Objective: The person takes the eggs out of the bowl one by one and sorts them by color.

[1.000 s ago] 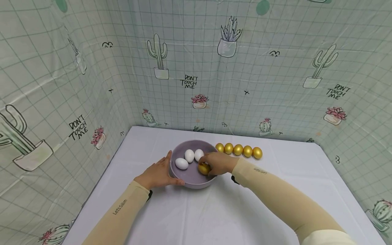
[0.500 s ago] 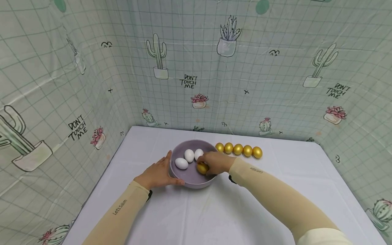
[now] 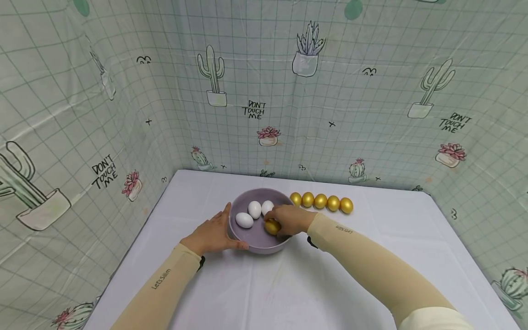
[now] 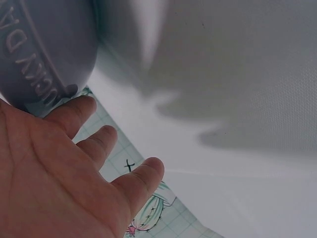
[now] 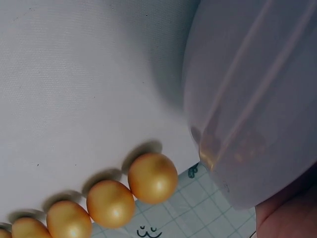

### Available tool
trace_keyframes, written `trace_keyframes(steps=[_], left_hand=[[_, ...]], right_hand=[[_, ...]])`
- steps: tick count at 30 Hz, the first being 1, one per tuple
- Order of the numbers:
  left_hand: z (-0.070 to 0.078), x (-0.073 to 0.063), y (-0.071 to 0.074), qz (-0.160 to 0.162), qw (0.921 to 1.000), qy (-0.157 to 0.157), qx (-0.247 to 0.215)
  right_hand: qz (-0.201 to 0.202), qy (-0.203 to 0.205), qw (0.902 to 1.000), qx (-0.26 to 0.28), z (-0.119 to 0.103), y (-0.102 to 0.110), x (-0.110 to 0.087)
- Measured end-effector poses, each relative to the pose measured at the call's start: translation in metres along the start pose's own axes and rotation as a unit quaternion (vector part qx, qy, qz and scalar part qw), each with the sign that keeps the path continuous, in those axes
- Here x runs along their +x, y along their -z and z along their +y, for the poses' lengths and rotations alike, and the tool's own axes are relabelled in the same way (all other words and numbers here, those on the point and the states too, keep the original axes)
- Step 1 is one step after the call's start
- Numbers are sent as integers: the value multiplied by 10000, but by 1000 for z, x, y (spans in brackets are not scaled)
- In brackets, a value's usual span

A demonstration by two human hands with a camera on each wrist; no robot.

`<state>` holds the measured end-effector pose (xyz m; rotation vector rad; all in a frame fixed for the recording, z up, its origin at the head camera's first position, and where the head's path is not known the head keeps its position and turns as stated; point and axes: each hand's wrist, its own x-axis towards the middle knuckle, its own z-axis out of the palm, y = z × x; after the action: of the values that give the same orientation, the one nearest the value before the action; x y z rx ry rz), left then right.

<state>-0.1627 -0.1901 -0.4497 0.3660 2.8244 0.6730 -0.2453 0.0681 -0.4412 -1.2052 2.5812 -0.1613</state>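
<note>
Where the white table (image 3: 198,293) narrows toward its left side, a beige left sleeve (image 3: 154,293) with dark lettering reaches inward from the near edge. It ends at the left hand (image 3: 212,233), whose fingers lie straight and spread, with the thumb set wide of them along the near left rim. This hand rests against the outside of a purple bowl (image 3: 257,242), which has raised lettering on its wall in the left wrist view. Inside the bowl, one white egg (image 3: 244,220) lies on its side at the left, a second white egg (image 3: 254,210) is just right and farther back, and a third white egg (image 3: 267,208) sits at the far right, partly covered. Nearer and farther right, a gold egg (image 3: 271,227) is within the bowl, pinched by the right hand (image 3: 290,219); whether it touches the bottom cannot be told. A row of five gold eggs (image 3: 320,201) runs rightward along the table behind this hand. The beige right sleeve (image 3: 367,259) slants to the near right, and gridded cloth (image 3: 396,137) printed with potted cacti hangs beyond the table.
</note>
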Motion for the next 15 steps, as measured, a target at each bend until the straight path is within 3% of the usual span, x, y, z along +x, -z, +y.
trace_keyframes(steps=[15], left_hand=[[-2, 1, -1, -3, 10000, -50, -29]], right_hand=[[100, 57, 9997, 204, -1, 5, -3]])
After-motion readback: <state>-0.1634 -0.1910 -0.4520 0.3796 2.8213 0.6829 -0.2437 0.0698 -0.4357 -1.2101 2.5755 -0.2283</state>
